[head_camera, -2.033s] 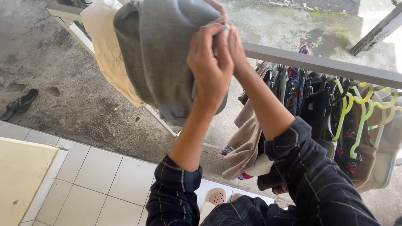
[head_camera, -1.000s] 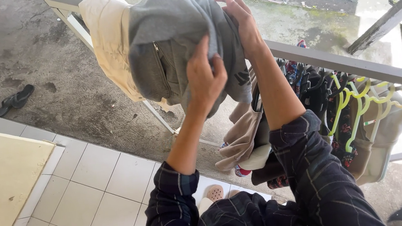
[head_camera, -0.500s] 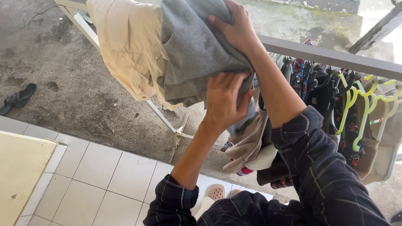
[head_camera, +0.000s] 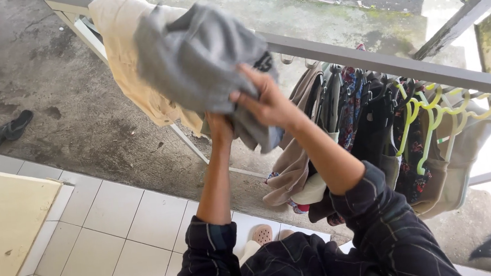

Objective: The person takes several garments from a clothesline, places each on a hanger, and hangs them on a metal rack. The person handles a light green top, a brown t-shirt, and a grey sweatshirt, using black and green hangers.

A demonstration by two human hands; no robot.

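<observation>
Head view: a bunched grey garment (head_camera: pixel 197 59) is gripped by the right hand (head_camera: pixel 266 100) and the left hand (head_camera: pixel 219 125) beneath it. A cream garment (head_camera: pixel 125 54) is draped on the rail (head_camera: pixel 381 64) at ten o'clock; yellow-green hangers (head_camera: pixel 433 121) are hung at three o'clock.

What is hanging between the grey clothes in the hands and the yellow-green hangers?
In the head view, between the grey garment and the yellow-green hangers, a beige garment and dark, patterned clothes hang from the grey rail.
</observation>
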